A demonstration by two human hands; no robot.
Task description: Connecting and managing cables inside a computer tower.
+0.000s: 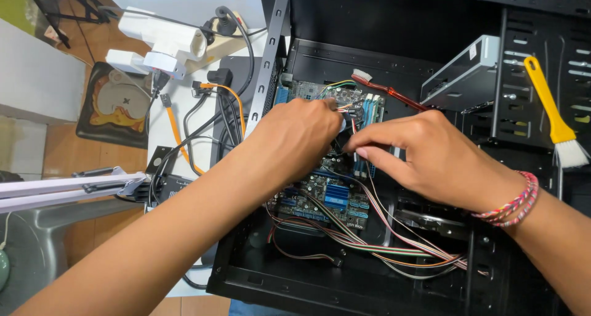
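Note:
An open black computer case (345,285) lies on its side with a blue-slotted motherboard (329,190) inside. My left hand (295,137) reaches over the board, fingers pinched around a small connector with thin wires near the board's upper middle. My right hand (431,156), with a braided bracelet on the wrist, comes in from the right, its fingertips pressing at the same spot, next to the left hand. What exactly sits between the fingers is hidden. A bundle of coloured wires (375,239) runs from there across the board toward the lower right.
A red-handled toothbrush (388,91) lies across the board's top. A yellow-handled paintbrush (554,116) rests on the drive cage at right. A metal drive (465,76) sits in the bay. Black and orange cables (215,113) and a white power adapter (163,42) lie left of the case.

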